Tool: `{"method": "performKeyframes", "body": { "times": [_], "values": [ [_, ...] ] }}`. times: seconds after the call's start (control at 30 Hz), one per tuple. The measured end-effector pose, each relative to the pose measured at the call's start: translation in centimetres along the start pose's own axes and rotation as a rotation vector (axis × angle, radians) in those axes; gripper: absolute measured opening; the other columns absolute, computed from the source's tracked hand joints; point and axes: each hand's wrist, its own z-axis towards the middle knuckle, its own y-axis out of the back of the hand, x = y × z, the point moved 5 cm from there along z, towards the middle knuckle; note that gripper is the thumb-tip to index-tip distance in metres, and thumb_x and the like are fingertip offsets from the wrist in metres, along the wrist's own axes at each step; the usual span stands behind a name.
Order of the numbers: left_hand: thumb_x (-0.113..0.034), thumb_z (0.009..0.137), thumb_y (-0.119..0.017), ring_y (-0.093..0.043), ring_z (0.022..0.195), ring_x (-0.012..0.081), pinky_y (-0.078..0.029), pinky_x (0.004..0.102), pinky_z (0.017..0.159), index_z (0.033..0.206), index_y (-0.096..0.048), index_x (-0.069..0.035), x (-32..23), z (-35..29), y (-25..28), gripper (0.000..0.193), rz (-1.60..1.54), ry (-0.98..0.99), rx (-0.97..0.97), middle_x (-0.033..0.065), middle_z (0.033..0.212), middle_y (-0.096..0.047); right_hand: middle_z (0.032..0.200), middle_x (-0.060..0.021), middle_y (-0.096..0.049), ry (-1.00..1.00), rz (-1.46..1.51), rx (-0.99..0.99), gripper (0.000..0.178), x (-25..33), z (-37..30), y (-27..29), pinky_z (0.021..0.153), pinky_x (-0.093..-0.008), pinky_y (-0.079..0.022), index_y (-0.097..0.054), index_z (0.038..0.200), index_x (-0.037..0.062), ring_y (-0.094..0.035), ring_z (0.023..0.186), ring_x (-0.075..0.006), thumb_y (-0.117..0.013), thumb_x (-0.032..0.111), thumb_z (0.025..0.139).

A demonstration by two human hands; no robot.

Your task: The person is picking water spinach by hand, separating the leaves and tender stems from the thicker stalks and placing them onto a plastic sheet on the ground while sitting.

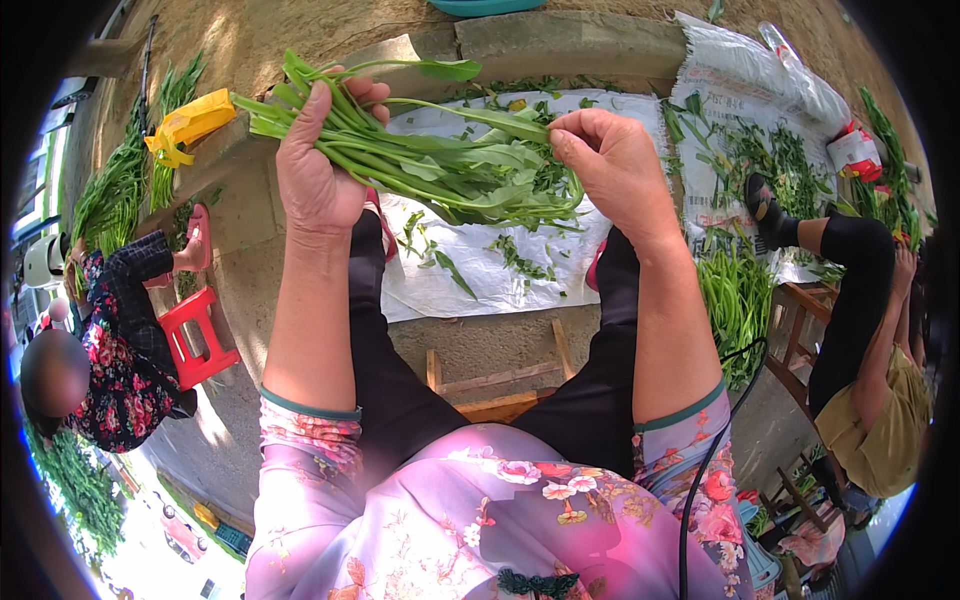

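Observation:
A bunch of long-stemmed leafy greens (430,165) lies across my left hand (320,150), whose fingers and thumb wrap round the stems near their cut ends. The stem ends point left and the leaves spread to the right. At the leafy side, my right hand (605,165) pinches the tip of a single long leaf (490,118) between thumb and forefinger. This leaf stretches from the bunch toward my right fingers. Below both hands a white woven sheet (430,290) is spread on the ground, with torn leaves (520,262) scattered over it.
At left, a person in a flowered top sits by a red plastic stool (198,338), near tall greens (115,185) and a yellow bag (195,120). At right, another person sits by a second leaf-strewn sheet (705,60) and a pile of greens (735,310). A stone curb (570,42) runs behind.

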Motion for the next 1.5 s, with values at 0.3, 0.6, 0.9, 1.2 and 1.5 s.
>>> {"method": "performKeyframes", "body": {
  "times": [0.3,0.6,0.9,1.2,1.5],
  "values": [
    [-0.019,0.094,-0.053,-0.059,0.094,0.0266,-0.050,0.0410,0.086,0.114,-0.052,-0.001,0.0,-0.2,-0.3,0.027,0.038,-0.013,0.013,0.0122,0.097,-0.062,0.067,-0.0075,-0.064,-0.073,0.008,-0.103,0.017,0.1,0.4,0.6,0.058,-0.0268,-0.046,-0.066,0.080,-0.0017,-0.057,0.060,-0.0119,-0.058,0.013,0.079],
    [-0.020,0.095,-0.052,-0.057,0.091,0.0245,-0.050,0.0404,0.084,0.114,-0.051,-0.002,1.0,-0.4,-1.2,0.026,0.029,-0.021,0.013,0.0107,0.095,-0.060,0.065,0.0014,-0.060,-0.182,0.182,-0.266,0.014,0.2,0.7,1.4,0.055,-0.0223,-0.041,-0.064,0.077,0.0001,-0.049,0.060,-0.0041,-0.059,0.013,0.078],
    [-0.017,0.092,-0.057,-0.062,0.081,0.0208,-0.052,0.0325,0.073,0.101,-0.056,-0.003,1.5,-0.5,-0.8,0.016,0.065,-0.013,-0.181,0.0099,0.089,-0.064,0.102,-0.0107,-0.061,0.138,-0.303,-0.470,0.026,1.6,0.6,2.8,0.077,-0.0297,-0.047,-0.066,0.100,0.0058,-0.058,0.086,-0.0161,-0.063,0.010,0.075],
    [-0.010,0.089,-0.062,-0.060,0.083,0.0141,-0.050,0.0273,0.071,0.102,-0.056,-0.004,5.2,-1.2,-3.2,0.016,0.252,-0.041,-0.203,0.0050,0.087,-0.061,0.077,-0.0042,-0.064,0.236,0.228,-0.123,0.026,4.4,-0.3,-3.1,0.065,-0.0241,-0.050,-0.063,0.105,0.0022,-0.061,0.070,-0.0111,-0.060,0.001,0.079],
    [-0.020,0.091,-0.061,-0.059,0.085,0.0123,-0.052,0.0277,0.072,0.106,-0.054,-0.006,8.8,-1.5,-4.4,0.022,0.231,0.082,-0.134,0.0033,0.096,-0.057,0.119,-0.0168,-0.048,0.280,0.002,0.144,0.068,3.8,-1.3,-5.5,0.096,-0.0363,-0.040,-0.039,0.133,0.0024,-0.049,0.109,-0.0286,-0.062,0.008,0.069]
  ]
}}
